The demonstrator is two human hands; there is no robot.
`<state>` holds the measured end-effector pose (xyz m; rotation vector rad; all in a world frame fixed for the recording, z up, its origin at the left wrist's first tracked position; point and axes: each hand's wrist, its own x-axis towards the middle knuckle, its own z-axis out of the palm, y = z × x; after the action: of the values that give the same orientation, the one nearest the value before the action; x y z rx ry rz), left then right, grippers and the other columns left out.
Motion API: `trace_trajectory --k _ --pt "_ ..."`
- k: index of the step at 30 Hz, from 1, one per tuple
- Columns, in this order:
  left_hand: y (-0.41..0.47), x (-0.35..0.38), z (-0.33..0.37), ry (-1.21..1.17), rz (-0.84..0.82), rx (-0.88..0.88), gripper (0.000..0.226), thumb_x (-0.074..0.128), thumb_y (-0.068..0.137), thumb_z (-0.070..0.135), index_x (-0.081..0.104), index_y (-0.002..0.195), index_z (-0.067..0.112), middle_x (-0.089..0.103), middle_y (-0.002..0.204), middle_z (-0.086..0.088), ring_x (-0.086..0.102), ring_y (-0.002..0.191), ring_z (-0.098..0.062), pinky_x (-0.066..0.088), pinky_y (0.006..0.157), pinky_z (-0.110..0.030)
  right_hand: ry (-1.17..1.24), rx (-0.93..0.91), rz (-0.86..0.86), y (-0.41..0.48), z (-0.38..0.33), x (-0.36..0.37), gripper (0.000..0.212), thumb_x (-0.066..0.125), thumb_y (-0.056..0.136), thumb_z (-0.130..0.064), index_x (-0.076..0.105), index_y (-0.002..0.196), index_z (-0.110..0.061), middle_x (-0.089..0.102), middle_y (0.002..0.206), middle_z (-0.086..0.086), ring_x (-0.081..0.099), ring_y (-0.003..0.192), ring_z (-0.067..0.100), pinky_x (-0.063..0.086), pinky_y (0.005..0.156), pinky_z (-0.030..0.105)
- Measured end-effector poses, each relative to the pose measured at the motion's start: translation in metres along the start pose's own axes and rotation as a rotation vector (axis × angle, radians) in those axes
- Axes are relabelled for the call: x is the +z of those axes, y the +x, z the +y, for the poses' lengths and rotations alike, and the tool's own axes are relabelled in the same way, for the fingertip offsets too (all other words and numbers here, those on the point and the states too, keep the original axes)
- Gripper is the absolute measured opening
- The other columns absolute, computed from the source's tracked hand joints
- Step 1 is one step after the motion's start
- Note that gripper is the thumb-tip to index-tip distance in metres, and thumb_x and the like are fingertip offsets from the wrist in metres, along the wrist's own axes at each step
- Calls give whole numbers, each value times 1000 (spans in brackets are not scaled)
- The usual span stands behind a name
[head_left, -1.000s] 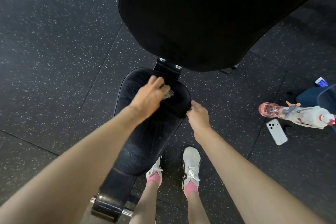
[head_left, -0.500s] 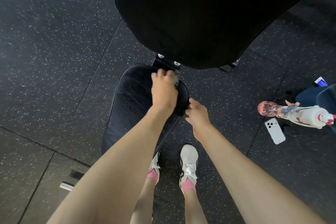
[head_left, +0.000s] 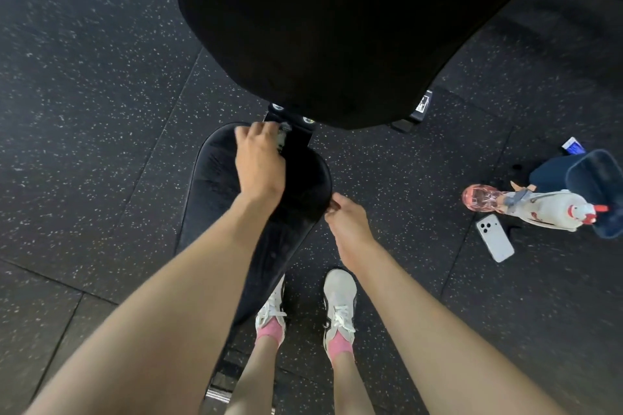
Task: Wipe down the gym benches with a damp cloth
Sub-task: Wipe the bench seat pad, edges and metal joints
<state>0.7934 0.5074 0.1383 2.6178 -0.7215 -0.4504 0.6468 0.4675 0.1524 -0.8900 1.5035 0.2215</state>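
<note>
A black padded bench seat (head_left: 215, 185) lies below me, its wide end towards the big black back pad (head_left: 330, 27) that fills the top of the view. My left hand (head_left: 259, 162) presses a small grey cloth (head_left: 282, 136) onto the far end of the seat, near the metal hinge bracket (head_left: 291, 120). Most of the cloth is hidden under the fingers. My right hand (head_left: 347, 219) rests at the seat's right edge with its fingers curled; whether it grips the edge is unclear.
Speckled black rubber floor tiles (head_left: 84, 94) surround the bench. My white shoes (head_left: 338, 300) stand to the right of the seat. On the floor at right lie a white phone (head_left: 495, 237), a white spray bottle (head_left: 553, 212), a pink bottle (head_left: 480, 198) and a dark blue bag (head_left: 593, 185).
My left hand has slid the cloth from the seat's right side up to its far end by the hinge bracket. The right hand has stayed at the seat's right edge.
</note>
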Motion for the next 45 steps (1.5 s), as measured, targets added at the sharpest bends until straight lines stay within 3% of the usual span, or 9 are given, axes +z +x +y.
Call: trace_trajectory --k 9,12,19,23,28,32,37,40,45 --pt "-67 19 -2 -38 -430 645 32 63 70 -17 67 95 3 67 97 -5 53 85 -29 49 43 -36 123 58 4 3 8 -1 54 37 94 8 44 142 -16 55 132 8 56 116 21 50 89 31" --pt "-77 13 -13 -1 -502 667 39 60 69 -20 66 99 4 65 96 -4 51 87 -26 48 46 -37 120 79 16 0 5 -7 67 34 93 13 23 152 -18 36 149 7 49 122 21 47 98 32" --pt "-21 2 19 -46 -281 622 44 54 66 -23 71 95 5 68 90 -10 56 88 -33 52 79 -42 31 134 -6 -3 11 -4 62 35 93 13 27 150 -10 40 149 12 52 125 27 39 110 40" --pt "-28 6 7 80 -426 638 47 51 72 -19 66 108 8 64 105 -4 51 99 -25 52 64 -44 42 117 -37 -10 13 -5 60 29 93 17 31 148 -6 45 145 13 57 116 23 43 104 34" --pt "-73 -8 -51 35 -468 801 52 62 59 -25 69 99 9 65 87 -3 56 76 -25 51 43 -36 -60 91 -29 -17 17 1 57 36 92 7 40 145 -15 57 131 4 59 108 18 47 98 34" --pt "-77 -23 -70 40 -510 800 57 57 61 -23 69 104 13 65 90 -1 55 77 -25 53 49 -38 -128 62 -9 -22 11 12 53 45 91 0 47 141 -17 56 131 4 58 110 23 49 94 35" --pt "-23 -57 -89 29 -93 406 56 51 67 -21 67 113 6 67 104 -10 56 89 -34 53 69 -41 -140 50 64 -32 0 26 67 44 95 -4 17 154 -19 45 138 9 49 85 15 42 74 23" --pt "14 -64 -98 54 -4 206 60 44 68 -22 65 116 6 66 111 -12 54 99 -36 50 76 -46 -130 19 56 -38 -3 33 69 43 96 -2 11 155 -19 35 150 8 38 89 12 32 81 25" --pt "1 -53 -109 54 -39 239 66 45 60 -26 68 112 6 68 106 -12 56 91 -36 50 74 -43 -165 7 78 -43 -3 44 71 42 96 0 7 155 -19 33 152 9 48 91 15 34 77 25"
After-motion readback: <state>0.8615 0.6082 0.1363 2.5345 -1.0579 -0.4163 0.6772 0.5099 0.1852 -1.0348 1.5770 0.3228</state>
